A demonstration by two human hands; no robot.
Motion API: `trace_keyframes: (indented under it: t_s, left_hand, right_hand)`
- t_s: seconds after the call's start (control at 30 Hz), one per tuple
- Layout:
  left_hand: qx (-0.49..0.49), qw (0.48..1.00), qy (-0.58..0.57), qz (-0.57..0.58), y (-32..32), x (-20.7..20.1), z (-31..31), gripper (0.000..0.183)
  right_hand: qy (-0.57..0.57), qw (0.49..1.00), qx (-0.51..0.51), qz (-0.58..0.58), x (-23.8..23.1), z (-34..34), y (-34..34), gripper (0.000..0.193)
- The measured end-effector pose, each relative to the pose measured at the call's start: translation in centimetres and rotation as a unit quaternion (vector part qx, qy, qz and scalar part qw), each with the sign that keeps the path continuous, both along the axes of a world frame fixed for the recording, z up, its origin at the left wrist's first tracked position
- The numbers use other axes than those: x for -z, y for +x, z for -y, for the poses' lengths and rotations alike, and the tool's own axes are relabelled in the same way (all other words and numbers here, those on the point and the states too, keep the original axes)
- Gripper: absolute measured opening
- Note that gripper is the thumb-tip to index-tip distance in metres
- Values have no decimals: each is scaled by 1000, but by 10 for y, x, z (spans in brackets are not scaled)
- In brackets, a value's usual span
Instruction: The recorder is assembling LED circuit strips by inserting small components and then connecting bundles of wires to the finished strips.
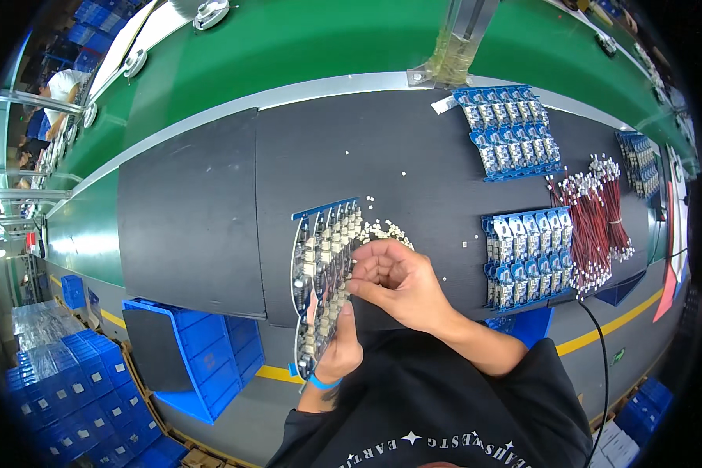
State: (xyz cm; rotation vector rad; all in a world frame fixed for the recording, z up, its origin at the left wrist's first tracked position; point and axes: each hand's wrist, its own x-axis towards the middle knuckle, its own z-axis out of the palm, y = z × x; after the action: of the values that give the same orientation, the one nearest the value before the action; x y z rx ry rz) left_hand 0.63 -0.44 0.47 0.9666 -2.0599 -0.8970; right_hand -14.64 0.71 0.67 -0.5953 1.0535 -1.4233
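Observation:
My left hand [341, 349], with a blue band at its wrist, grips a circuit board panel [313, 269] by its lower part. The panel stands tilted on edge above the black mat and carries rows of pale and dark components. My right hand [405, 285] is at the panel's right side, thumb and fingertips pinched together against it. What lies between those fingertips is too small or too hidden to make out. Just beyond the right hand is a loose pile of tiny whitish pieces [390, 230] on the black mat [191, 210].
Blue circuit board panels lie at the right, one group far [511, 134] and one near [528, 256]. Beside them is a bundle of red and black wires [589, 230] with white connectors. A metal post [456, 51] rises at the back. Blue crates [203, 355] stand below left.

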Motion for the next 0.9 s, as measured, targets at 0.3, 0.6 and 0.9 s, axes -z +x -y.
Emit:
trace_keyframes:
  t_s: [0.3,0.6,0.9]
  left_hand:
    - [-6,998,40,-39,0,2,-1,48]
    - [-21,999,29,33,8,14,-4,33]
    - [-49,998,-36,-5,-12,-1,6,33]
  right_hand:
    - [6,1000,1,-23,1,2,-1,30]
    - [0,998,6,-63,2,3,0,28]
    - [-14,1000,-7,14,-8,3,-1,29]
